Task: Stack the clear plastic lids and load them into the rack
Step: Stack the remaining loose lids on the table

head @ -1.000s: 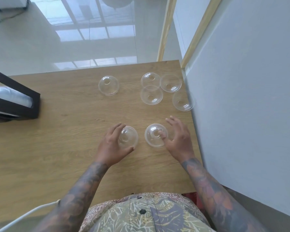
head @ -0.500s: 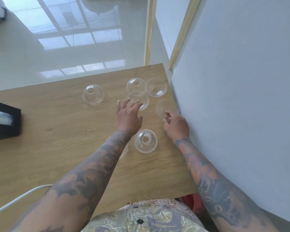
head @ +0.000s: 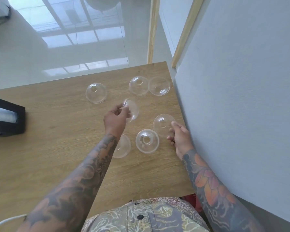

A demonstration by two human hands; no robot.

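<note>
Wooden desk point(head: 57, 156) is carrying scattered clear lids; the left hand point(head: 115, 120) is pinching one lid point(head: 132, 110) tilted off the surface, the right hand point(head: 180, 138) gripping another lid's point(head: 162, 124) rim, probably for nesting, while the black rack point(head: 7, 119) is sitting far left.

Head cam, steep down, close.

Bright, soft daylight fills the scene, and the glossy floor point(head: 74, 39) mirrors a window as strong glare. Shadows are faint. The wide lens bends straight edges near the borders, and the left hand point(head: 115, 120) is slightly blurred.
</note>
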